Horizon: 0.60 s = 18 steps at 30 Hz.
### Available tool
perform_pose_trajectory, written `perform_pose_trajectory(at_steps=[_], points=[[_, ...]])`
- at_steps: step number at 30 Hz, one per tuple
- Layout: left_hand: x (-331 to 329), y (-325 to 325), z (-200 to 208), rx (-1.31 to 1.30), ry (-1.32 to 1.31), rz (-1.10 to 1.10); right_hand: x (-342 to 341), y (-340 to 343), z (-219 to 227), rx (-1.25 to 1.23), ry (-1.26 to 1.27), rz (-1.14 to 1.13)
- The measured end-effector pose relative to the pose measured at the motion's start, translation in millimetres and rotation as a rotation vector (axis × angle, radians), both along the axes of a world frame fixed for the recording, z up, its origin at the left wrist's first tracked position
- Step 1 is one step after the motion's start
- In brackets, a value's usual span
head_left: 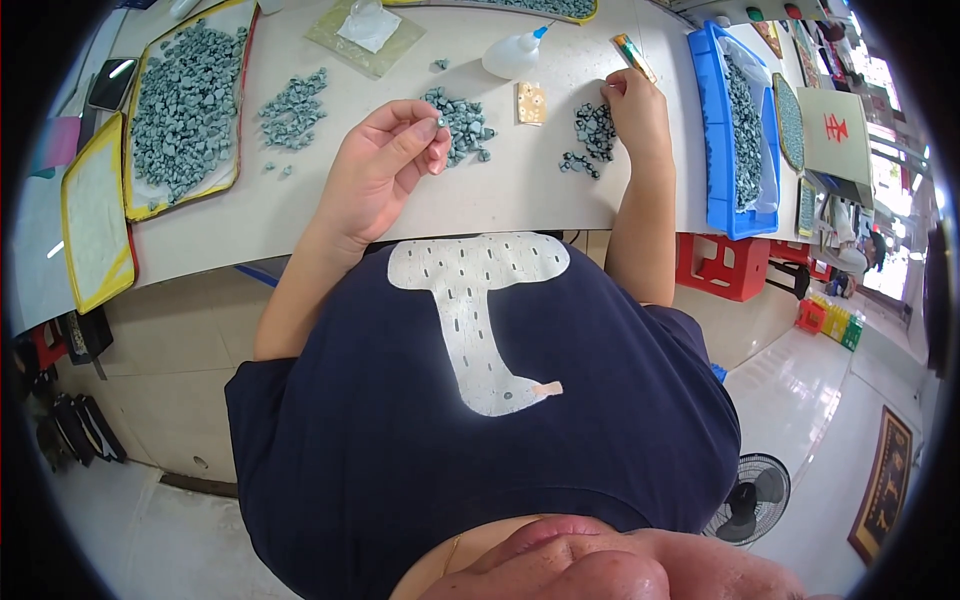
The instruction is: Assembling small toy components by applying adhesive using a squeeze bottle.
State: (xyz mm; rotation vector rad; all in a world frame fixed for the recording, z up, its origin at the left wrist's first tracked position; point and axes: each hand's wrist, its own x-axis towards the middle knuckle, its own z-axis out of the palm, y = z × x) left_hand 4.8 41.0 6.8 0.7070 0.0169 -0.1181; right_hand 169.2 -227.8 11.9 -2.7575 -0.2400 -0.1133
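Note:
My left hand [385, 160] is raised over the white table, thumb and forefinger pinched on a small grey-green stone [441, 122]. Just beyond those fingers lies a pile of similar stones [462, 125]. To the right, my right hand [637, 115] rests at the edge of a smaller heap of darker, shinier stones [595, 130]. Its fingertips are pressed together; whatever they hold, if anything, is too small to make out. A few dark stones [578, 163] lie apart on the near side of that heap. Between the piles sits a small patterned tan block [530, 103].
A white squeeze bottle with a blue tip [513, 56] and an orange-green tube [634, 57] stand beyond my hands. On the left are a stone-filled tray [190, 100], loose stones [292, 108] and a phone [112, 84]. A blue crate [712, 130] of stones stands right.

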Motion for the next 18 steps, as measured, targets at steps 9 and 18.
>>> perform_pose_trajectory(at_steps=[9,18], points=[[-5,2,2,-0.022,-0.013,-0.017,-42,33,29,0.532,0.139,0.223],[-4,0,0,-0.08,-0.066,-0.078,-88,84,33,0.73,-0.077,0.653]])
